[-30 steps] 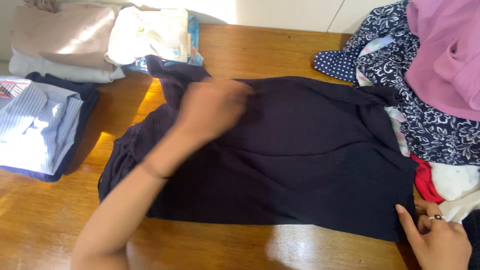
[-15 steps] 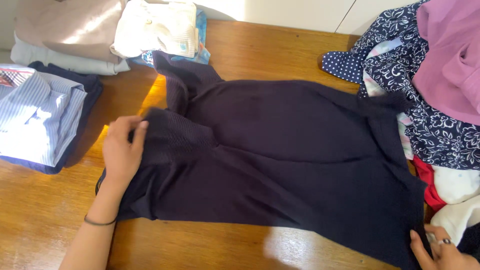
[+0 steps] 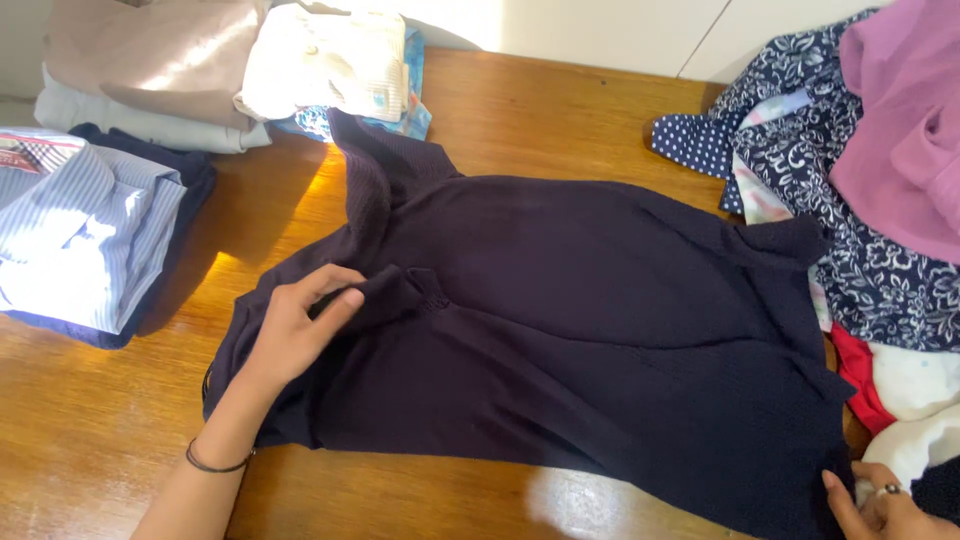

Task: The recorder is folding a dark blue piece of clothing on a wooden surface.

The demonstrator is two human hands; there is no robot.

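While the left hand (image 3: 295, 330) presses, the dark sweater (image 3: 560, 330) lies flat.

A dark navy knitted cloth garment (image 3: 560, 330), matt and finely ribbed, is spread on a glossy, varnished brown wooden table (image 3: 90, 430), in which light is mirrored. A smooth, crisp blue-and-white striped cotton shirt (image 3: 85, 235) is seen folded nearby. A soft matt mauve cloth (image 3: 900, 120) is heaped on thin navy floral-printed fabric (image 3: 860, 240).
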